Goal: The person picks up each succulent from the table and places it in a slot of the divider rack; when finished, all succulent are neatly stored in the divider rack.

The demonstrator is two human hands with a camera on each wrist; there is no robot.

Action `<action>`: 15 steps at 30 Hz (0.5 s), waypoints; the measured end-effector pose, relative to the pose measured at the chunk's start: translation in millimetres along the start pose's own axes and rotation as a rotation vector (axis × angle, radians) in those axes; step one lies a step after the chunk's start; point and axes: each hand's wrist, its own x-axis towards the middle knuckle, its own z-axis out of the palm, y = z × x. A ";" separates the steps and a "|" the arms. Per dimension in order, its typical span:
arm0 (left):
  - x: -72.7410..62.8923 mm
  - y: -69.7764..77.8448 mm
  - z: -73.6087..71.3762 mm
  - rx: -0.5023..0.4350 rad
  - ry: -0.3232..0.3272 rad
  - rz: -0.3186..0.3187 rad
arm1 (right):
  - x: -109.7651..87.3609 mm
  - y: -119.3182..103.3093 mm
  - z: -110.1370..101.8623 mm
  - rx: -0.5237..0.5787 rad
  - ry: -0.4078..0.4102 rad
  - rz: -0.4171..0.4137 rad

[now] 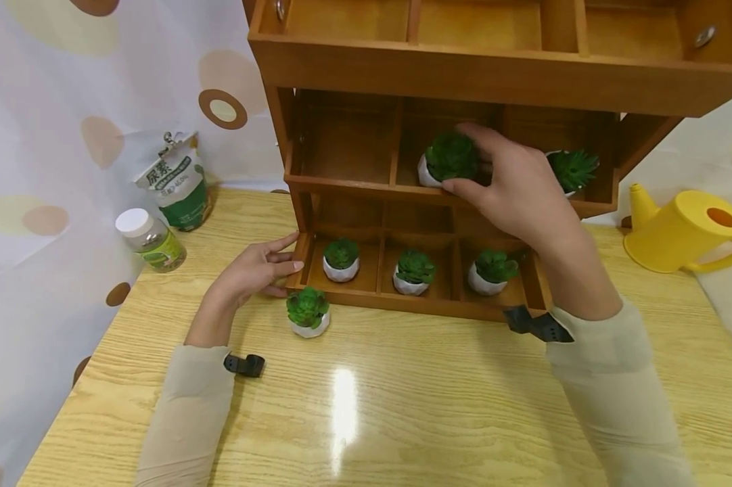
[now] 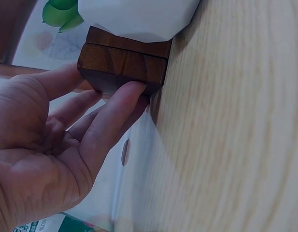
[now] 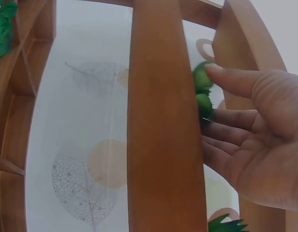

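My right hand [image 1: 524, 189] holds a small potted succulent [image 1: 452, 159] in the middle compartment of the wooden shelf's [image 1: 494, 81] second tier, its thumb at the front and fingers behind. In the right wrist view, the thumb meets green leaves [image 3: 203, 79]; a wooden board hides the pot. My left hand [image 1: 253, 270] touches the lower left corner of the shelf, fingers fairly straight against its wooden end [image 2: 122, 63]. Just beside that corner, another succulent [image 1: 308, 311] in a white faceted pot [image 2: 139, 17] stands on the table.
On the bottom tier stand a left succulent [image 1: 341, 260], a middle one [image 1: 413, 270] and a right one [image 1: 490, 272]. A spiky plant [image 1: 573, 169] sits right of my hand. A yellow watering can [image 1: 682, 230], green-white pouch [image 1: 180, 186] and white-capped jar [image 1: 153, 240] flank the shelf.
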 end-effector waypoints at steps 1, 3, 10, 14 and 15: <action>0.1 0.3 -0.1 0.001 0.001 0.000 | -3.3 0.3 -0.2 0.014 0.013 0.002; 0.2 0.7 -0.1 0.006 0.004 0.002 | -10.7 0.9 0.9 0.060 0.058 -0.011; 0.8 0.3 -1.3 0.013 0.010 0.006 | -39.4 3.3 19.6 0.189 0.310 -0.109; 0.8 0.1 -0.5 0.010 0.004 0.003 | -51.0 2.3 30.6 0.288 0.403 -0.153; 0.8 0.1 -0.2 0.010 0.004 0.002 | -53.3 1.8 33.0 0.316 0.409 -0.162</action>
